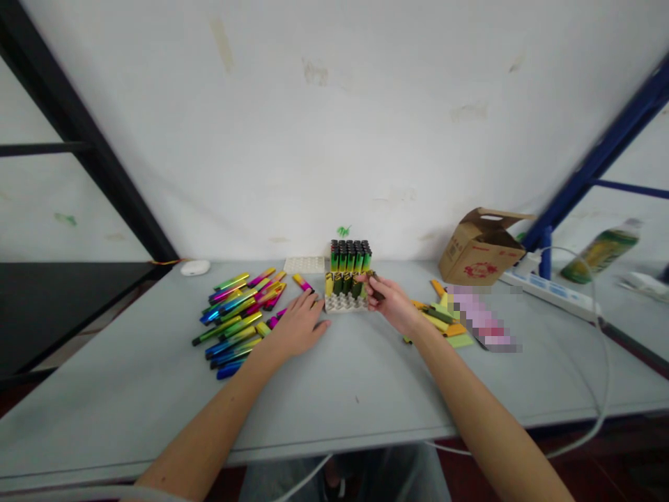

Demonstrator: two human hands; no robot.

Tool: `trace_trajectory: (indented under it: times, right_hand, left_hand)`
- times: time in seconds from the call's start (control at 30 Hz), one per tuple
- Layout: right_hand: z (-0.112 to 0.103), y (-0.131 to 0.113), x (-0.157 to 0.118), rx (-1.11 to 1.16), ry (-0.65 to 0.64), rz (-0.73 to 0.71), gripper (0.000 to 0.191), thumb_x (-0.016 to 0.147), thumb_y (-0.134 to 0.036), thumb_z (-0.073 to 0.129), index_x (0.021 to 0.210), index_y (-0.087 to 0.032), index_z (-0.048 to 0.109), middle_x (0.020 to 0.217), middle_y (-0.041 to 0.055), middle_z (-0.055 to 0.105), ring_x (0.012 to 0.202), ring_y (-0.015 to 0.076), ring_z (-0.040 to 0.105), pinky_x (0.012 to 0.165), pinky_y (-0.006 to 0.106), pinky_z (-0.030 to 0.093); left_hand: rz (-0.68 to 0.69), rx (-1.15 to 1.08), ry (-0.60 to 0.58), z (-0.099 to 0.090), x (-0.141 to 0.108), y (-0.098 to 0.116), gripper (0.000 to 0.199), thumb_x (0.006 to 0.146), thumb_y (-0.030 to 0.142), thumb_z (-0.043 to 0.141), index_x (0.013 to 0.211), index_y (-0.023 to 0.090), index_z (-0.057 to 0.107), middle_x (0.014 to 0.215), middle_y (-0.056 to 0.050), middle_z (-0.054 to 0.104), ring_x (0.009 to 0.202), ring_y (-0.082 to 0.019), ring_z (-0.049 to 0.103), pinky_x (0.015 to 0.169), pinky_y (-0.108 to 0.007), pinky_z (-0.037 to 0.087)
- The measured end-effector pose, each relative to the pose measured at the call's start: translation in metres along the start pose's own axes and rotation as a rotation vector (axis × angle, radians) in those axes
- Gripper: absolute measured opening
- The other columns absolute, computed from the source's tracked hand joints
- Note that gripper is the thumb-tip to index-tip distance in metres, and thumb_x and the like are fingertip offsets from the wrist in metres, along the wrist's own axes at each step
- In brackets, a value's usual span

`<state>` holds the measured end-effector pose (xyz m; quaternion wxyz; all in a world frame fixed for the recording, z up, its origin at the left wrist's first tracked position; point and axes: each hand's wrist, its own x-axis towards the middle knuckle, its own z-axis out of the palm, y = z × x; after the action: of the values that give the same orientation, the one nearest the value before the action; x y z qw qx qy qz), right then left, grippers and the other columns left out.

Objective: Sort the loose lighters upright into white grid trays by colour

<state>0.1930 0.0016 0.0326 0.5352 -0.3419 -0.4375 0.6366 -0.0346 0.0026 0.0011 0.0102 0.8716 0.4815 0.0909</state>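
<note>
Olive lighter (pixel 374 284) — between right fingers (pixel 370 293)

Stained white plaster wall (pixel 334 125) behind the pale grey laminate table (pixel 334 397). Black metal shelving frame (pixel 78 139) past its left edge; blue steel rack post (pixel 601 153) past its right far corner.

right hand (pixel 389 301) pinches dark lighter (pixel 374 284) beside tray (pixel 345 302); left hand (pixel 297 324) flat by lighter pile (pixel 241 312).
</note>
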Motion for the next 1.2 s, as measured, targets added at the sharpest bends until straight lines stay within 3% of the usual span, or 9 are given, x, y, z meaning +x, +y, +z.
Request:
trace_trajectory:
  times: [0.13, 0.27, 0.47, 0.6, 0.9, 1.2]
  right_hand:
    - [0.011, 0.006, -0.007, -0.136, -0.14, 0.028, 0.036, 0.077, -0.043, 0.07, 0.104, -0.018, 0.067, 0.072, -0.0016, 0.056, 0.061, 0.0096, 0.05, 0.054, 0.022, 0.039]
    - [0.013, 0.014, -0.006, -0.141, -0.194, 0.086, 0.036, 0.074, -0.041, 0.074, 0.101, -0.019, 0.066, 0.074, -0.0009, 0.058, 0.065, 0.0109, 0.054, 0.058, 0.023, 0.042]
    - [0.013, 0.018, -0.002, 0.072, -0.204, 0.22, 0.032, 0.079, -0.046, 0.066, 0.08, -0.014, 0.06, 0.054, -0.008, 0.036, 0.044, 0.0055, 0.029, 0.043, 0.018, 0.023]
    - [0.012, 0.013, -0.001, 0.206, -0.191, 0.306, 0.041, 0.082, -0.057, 0.054, 0.072, -0.017, 0.054, 0.052, -0.0078, 0.032, 0.042, 0.0064, 0.024, 0.041, 0.019, 0.022]
    - [0.008, 0.003, -0.003, 0.331, -0.158, 0.247, 0.034, 0.083, -0.047, 0.045, 0.063, -0.02, 0.043, 0.054, -0.0054, 0.029, 0.047, 0.01, 0.027, 0.045, 0.02, 0.03]
    - [0.009, 0.005, -0.002, 0.318, -0.135, 0.227, 0.032, 0.081, -0.046, 0.043, 0.067, -0.018, 0.052, 0.053, -0.0041, 0.032, 0.046, 0.0108, 0.029, 0.045, 0.021, 0.029]
  left_hand:
    - [0.007, -0.004, 0.0, 0.001, 0.0, -0.001, 0.05, 0.093, 0.039, 0.042, 0.132, 0.009, 0.048, 0.14, -0.021, 0.047, 0.139, -0.032, 0.034, 0.113, -0.046, 0.029]
    - [0.004, -0.002, -0.003, 0.002, 0.001, -0.001, 0.049, 0.093, 0.039, 0.043, 0.133, 0.01, 0.048, 0.14, -0.02, 0.047, 0.139, -0.031, 0.034, 0.113, -0.045, 0.029]
    - [0.006, 0.023, -0.006, 0.001, 0.0, 0.0, 0.05, 0.093, 0.039, 0.042, 0.133, 0.009, 0.047, 0.14, -0.02, 0.047, 0.138, -0.032, 0.034, 0.113, -0.045, 0.03]
    - [0.004, 0.014, -0.007, 0.0, 0.001, 0.0, 0.049, 0.093, 0.038, 0.043, 0.133, 0.009, 0.047, 0.14, -0.02, 0.048, 0.139, -0.032, 0.034, 0.113, -0.045, 0.029]
    - [0.007, 0.011, 0.003, 0.002, 0.0, -0.001, 0.048, 0.093, 0.039, 0.042, 0.132, 0.011, 0.048, 0.14, -0.019, 0.048, 0.139, -0.031, 0.034, 0.113, -0.045, 0.029]
    - [0.001, -0.021, -0.002, 0.0, 0.0, 0.0, 0.048, 0.092, 0.038, 0.043, 0.132, 0.01, 0.049, 0.14, -0.021, 0.048, 0.139, -0.032, 0.034, 0.113, -0.046, 0.029]
